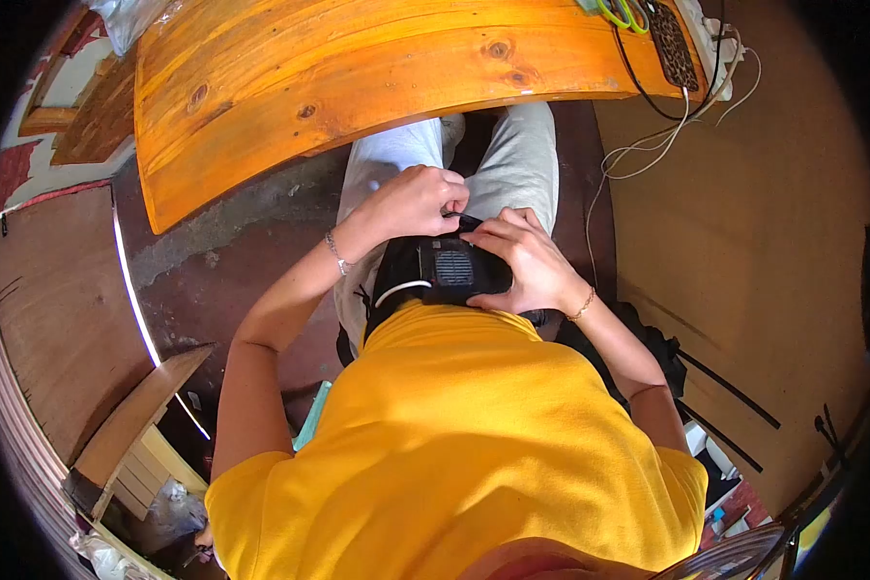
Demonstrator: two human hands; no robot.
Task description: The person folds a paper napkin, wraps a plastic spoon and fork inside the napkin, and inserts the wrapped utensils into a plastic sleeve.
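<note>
A black pouch [408,261] lies on my lap against the yellow shirt, with a dark ribbed patch [454,268] on its face and a white cable [402,286] curving at its left side. My left hand [430,201] is closed in a pinch on the pouch's upper edge. With thumb and fingers, my right hand [524,259] grips the pouch's right side, the thumb near its lower edge. Which hand is which follows from the arms: the left arm wears a silver bracelet, the right a gold one.
A wooden table [358,72] spans the top, with green scissors [623,14], a patterned phone-like item [675,48] and cables [648,145] at its right end. A wooden board stands right. Black straps and a bag lie beside my right arm.
</note>
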